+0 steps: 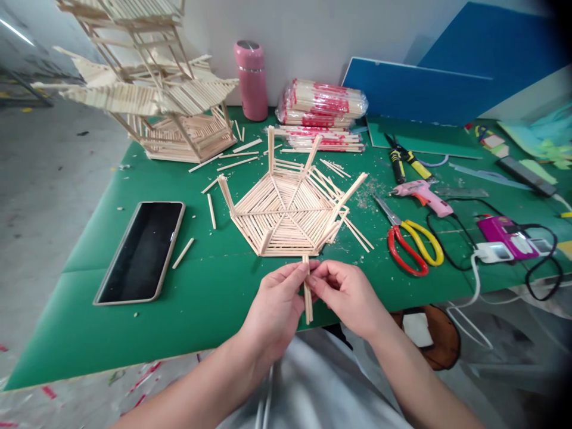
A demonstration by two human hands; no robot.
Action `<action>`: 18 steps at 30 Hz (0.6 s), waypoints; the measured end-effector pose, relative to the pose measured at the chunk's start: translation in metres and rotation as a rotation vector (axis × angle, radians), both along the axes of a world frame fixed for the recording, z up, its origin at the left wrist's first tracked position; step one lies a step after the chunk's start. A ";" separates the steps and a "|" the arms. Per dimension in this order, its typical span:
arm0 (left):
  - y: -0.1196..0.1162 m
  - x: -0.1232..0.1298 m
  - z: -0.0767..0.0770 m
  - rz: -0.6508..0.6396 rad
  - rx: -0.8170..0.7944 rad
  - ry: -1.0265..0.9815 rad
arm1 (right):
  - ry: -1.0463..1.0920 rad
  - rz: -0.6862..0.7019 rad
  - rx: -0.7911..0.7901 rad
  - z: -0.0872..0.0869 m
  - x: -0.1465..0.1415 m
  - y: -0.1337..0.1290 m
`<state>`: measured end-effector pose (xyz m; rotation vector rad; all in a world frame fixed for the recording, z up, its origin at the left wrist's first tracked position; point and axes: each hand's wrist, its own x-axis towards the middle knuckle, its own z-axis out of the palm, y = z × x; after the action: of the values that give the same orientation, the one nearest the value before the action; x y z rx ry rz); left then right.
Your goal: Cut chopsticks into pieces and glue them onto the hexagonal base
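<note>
Between my two hands is a short bundle of wooden sticks, held upright near the table's front edge. My left hand pinches it with the thumb on top. From the other side, the fingers of my right hand close on the same bundle. Just beyond them lies a hexagonal base of sticks, made of wedge-shaped panels, with short posts standing at several of its corners. Loose sticks lie against its right side.
A tiered stick pagoda stands back left, beside a pink flask and packs of sticks. A phone lies left. At right are scissors, a glue gun, pliers and a corded power strip.
</note>
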<state>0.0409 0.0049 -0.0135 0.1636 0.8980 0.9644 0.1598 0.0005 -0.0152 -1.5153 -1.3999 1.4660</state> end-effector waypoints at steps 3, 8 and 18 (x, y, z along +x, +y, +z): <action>0.001 -0.001 -0.001 0.007 -0.016 -0.012 | -0.010 0.005 0.010 0.000 -0.001 0.000; 0.000 -0.002 -0.003 -0.006 -0.004 -0.023 | -0.015 0.011 0.009 0.000 -0.002 0.001; -0.004 -0.005 -0.002 -0.017 -0.036 -0.026 | -0.098 -0.119 0.093 0.004 0.024 -0.010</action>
<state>0.0362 0.0012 -0.0159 0.1274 0.8879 0.9322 0.1835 -0.0096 -0.0116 -1.6018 -1.3893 1.2538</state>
